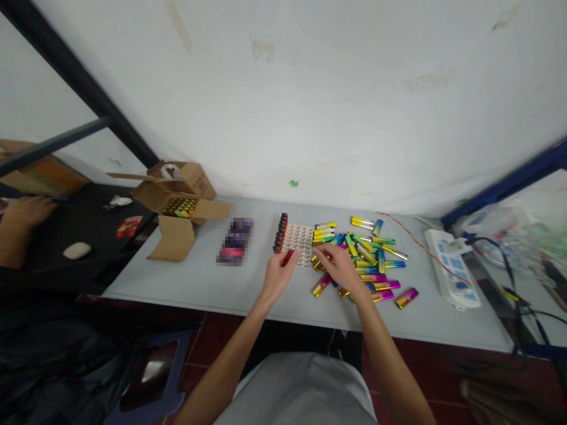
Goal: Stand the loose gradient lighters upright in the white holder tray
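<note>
My left hand point(279, 273) is closed on a dark red lighter point(287, 257) at the near left corner of a white tray point(297, 236) with rows of round holes. A row of black and red lighters point(280, 232) stands along the tray's left side. At the tray's right edge, my right hand point(337, 264) has its fingers bent together over the near edge of a pile of shiny lighters point(365, 251), coloured yellow, green, blue and purple. Whatever lies between its fingertips is too small to make out.
An open cardboard box point(170, 236) of yellow-topped items stands at the left, near a pixelated dark object point(236, 242). A white power strip point(452, 268) with cables lies right. Another person's hand point(29, 211) rests on the black table at far left.
</note>
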### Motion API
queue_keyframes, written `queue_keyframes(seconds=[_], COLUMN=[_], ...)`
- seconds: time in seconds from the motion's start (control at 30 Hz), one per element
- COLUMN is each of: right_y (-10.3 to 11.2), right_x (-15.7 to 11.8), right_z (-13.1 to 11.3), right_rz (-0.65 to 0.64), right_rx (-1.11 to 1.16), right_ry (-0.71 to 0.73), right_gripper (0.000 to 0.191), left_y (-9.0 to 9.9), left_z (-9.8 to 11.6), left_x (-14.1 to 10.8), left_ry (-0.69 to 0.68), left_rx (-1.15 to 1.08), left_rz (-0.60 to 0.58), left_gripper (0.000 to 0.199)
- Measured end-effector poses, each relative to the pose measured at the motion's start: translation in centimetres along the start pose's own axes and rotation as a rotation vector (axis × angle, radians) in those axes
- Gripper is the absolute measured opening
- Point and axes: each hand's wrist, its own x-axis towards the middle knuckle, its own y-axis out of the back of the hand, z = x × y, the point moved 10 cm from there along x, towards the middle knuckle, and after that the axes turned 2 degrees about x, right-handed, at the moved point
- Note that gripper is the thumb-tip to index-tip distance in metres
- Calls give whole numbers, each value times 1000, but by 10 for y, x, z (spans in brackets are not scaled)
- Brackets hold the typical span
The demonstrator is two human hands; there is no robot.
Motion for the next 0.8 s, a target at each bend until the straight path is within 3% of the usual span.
queue_keyframes(seconds=[0.13,0.33,0.53,0.63,0.8], right_y=[-4,-12,-17,-26,-47], right_x=[-6,-14,-23,-34,-49], right_z=[0,0,-11,-22,-28], right_rz=[-7,-2,70,92,65], right_rx=[-41,-60,-194,-260,-374], right_ry=[18,30,120,166,193], right_gripper=[29,25,18,25,37], left_y=[6,2,8,26,65], left_z=[0,-15,-31,-33,-42], left_x=[4,5,-13,-19,-16], left_ry=[-41,-12,131,106,105], left_rx=[124,134,-70,-126,-239], left_rz=[94,106,-20,-49,46], left_gripper=[50,44,51,52,50])
